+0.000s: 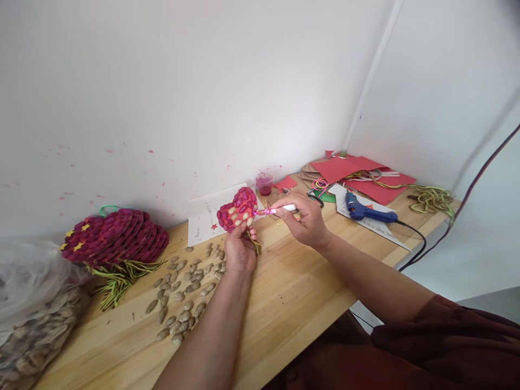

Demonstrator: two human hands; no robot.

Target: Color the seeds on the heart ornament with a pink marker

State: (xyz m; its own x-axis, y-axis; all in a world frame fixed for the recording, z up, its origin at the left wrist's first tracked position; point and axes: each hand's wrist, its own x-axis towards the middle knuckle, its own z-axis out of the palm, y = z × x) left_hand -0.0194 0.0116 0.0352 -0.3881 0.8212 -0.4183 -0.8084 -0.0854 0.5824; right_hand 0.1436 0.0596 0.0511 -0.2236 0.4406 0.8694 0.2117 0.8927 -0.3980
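Observation:
My left hand (241, 250) grips the lower edge of a heart-shaped craft piece (239, 210), holding it tilted up above the table. Rounded nut-shell pieces cover its face, most coloured magenta, a few near the lower middle still pale. Green strands hang below it by my fingers. A white-handled paintbrush (289, 207) is pinched in my right hand (305, 219), its pink-stained tip at the right edge of the heart. Behind them a small clear cup (264, 184) holds dark pink liquid. A white sheet (200, 218) with writing and a red star lies behind the heart.
Loose peanuts (186, 306) are scattered left of my forearm. A stack of magenta pieces (122, 235) with green tassels and a plastic bag of peanuts (44, 325) stand left. Right are red card sheets (337, 168), a blue glue gun (369, 212) with a cord, and green strings (433, 200).

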